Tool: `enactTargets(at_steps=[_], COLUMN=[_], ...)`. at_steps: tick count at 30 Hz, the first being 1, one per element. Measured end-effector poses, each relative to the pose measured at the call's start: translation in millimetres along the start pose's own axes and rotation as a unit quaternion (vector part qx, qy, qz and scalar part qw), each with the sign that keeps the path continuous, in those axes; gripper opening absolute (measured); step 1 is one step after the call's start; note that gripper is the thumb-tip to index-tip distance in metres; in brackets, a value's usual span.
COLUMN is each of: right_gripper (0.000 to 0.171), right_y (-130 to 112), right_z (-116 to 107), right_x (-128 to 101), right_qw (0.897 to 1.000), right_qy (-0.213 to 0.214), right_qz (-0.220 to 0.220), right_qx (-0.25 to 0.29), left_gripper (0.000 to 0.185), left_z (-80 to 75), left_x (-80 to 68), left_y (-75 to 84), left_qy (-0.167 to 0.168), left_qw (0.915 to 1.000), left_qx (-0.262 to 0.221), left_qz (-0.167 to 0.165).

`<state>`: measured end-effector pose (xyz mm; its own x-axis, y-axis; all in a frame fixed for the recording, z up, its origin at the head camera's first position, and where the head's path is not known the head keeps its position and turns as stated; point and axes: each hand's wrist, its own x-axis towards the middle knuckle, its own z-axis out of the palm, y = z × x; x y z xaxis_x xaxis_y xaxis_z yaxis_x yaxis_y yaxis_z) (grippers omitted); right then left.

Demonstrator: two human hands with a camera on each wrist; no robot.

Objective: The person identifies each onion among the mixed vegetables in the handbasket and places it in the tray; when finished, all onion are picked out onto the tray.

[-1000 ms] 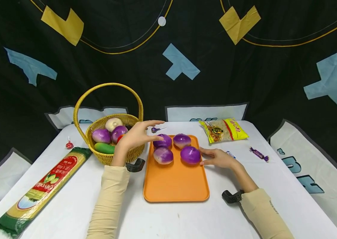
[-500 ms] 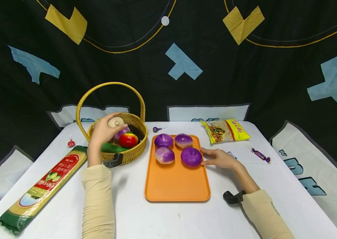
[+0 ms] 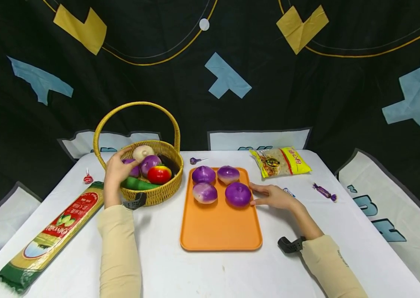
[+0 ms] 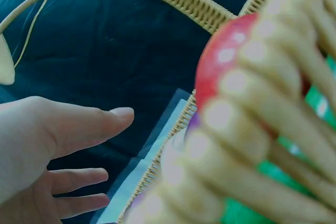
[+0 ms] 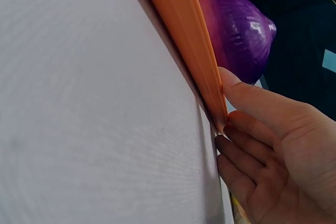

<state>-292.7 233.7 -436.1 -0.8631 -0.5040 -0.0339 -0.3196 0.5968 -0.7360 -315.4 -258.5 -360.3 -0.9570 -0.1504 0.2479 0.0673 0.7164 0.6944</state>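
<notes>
Since a moment ago our left hand (image 3: 114, 174) has dropped over the basket (image 3: 157, 194) rim onto a glossy purple onion (image 3: 132, 167). Left wrist view: fingers spread, loose. Right wrist view: our right hand (image 5: 273, 150), relaxed, touches the orange tray (image 5: 184, 30) edge.

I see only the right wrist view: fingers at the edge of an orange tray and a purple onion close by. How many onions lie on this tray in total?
Observer: The head view shows four purple onions on the orange tray, all in its far half.
Operator: Where is the left hand?
Observer: It reaches into the wicker basket, left of the tray, with its fingers at a smaller purple onion.
Operator: What else is in that basket?
Observer: A red apple, a green cucumber and a pale bulb.
</notes>
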Motion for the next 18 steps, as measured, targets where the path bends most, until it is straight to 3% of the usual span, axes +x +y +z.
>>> enactTargets(at_steps=[11,14,18], right_gripper=[0.072,0.071,0.071], right_y=[0,0,0], right_z=[-1,-1,0], right_x=[0,0,0], right_qw=[1.000,1.000,1.000], right_qy=[0.004,0.005,-0.004], right_qz=[-0.006,-0.003,-0.002], right_qx=[-0.003,0.002,0.003], left_gripper=[0.059,0.061,0.064], left_z=[-9.0,-13.8,-20.5], left_x=[27.4,36.8,42.3], left_y=[4.6,3.9,3.5], left_qy=[-0.067,-0.109,-0.181], left_qw=[0.9909,0.9840,0.9693], left_qx=[0.097,0.124,0.159], left_qz=[0.064,0.068,0.045])
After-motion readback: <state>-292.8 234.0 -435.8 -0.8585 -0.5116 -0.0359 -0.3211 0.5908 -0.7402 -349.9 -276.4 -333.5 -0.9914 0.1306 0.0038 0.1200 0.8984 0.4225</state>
